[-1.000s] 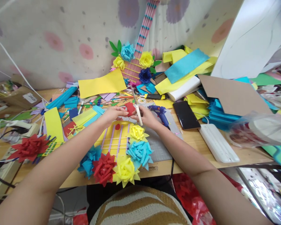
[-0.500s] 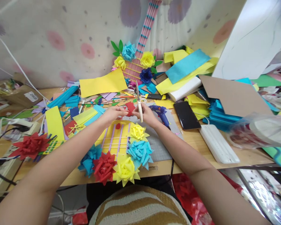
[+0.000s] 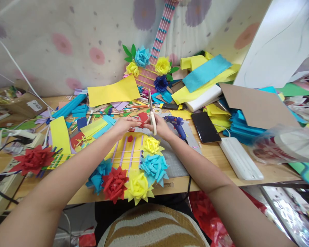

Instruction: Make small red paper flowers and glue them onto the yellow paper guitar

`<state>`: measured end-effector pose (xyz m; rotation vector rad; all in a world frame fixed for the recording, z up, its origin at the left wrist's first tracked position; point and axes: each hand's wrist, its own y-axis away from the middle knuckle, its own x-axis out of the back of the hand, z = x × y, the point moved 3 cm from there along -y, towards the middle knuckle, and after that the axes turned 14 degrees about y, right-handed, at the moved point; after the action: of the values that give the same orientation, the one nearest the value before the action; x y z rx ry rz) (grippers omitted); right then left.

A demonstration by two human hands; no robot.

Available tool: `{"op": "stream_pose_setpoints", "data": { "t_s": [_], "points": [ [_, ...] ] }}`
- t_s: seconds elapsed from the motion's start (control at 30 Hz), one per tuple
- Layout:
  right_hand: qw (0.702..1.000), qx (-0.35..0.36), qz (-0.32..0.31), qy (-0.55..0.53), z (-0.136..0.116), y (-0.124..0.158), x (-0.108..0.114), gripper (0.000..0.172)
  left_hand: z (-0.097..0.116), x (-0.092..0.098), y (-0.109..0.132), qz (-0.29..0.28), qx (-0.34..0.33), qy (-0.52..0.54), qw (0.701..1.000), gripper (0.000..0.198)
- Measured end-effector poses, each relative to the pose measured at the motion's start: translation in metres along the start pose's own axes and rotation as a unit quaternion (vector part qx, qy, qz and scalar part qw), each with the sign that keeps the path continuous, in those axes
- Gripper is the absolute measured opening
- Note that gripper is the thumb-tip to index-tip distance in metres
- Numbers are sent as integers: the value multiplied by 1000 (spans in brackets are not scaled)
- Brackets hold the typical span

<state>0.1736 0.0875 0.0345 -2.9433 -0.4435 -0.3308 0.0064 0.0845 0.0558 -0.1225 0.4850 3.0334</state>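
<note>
Wood tabletop [image 3: 209, 159], paper scraps [image 3: 79, 111], spotted backdrop [image 3: 115, 37]

Scissors [image 3: 152, 120] more upright than before

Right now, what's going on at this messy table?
Someone's working with coloured paper. The left hand pinches a red paper piece; the right hand, close beside it, holds scissors, blades pointing away from the person. A yellow toy guitar with paper flowers lies nearer the body; a glue gun lies right of the hands.
</note>
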Motion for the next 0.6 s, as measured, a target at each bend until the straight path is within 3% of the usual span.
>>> {"op": "stream_pose_setpoints", "data": {
  "t_s": [0.23,0.4,0.6],
  "points": [
    [1000,6,0,3,3,-2,-1,49,7,-3,8,-15,0,-26,1000,28],
    [1000,5,-23,8,4,-3,-1,50,14,-8,7,-74,-26,-116,990,24],
    [1000,5,-29,-4,6,-3,-3,48,14,-10,1,-71,-62,-195,976,16]
  ]
}}
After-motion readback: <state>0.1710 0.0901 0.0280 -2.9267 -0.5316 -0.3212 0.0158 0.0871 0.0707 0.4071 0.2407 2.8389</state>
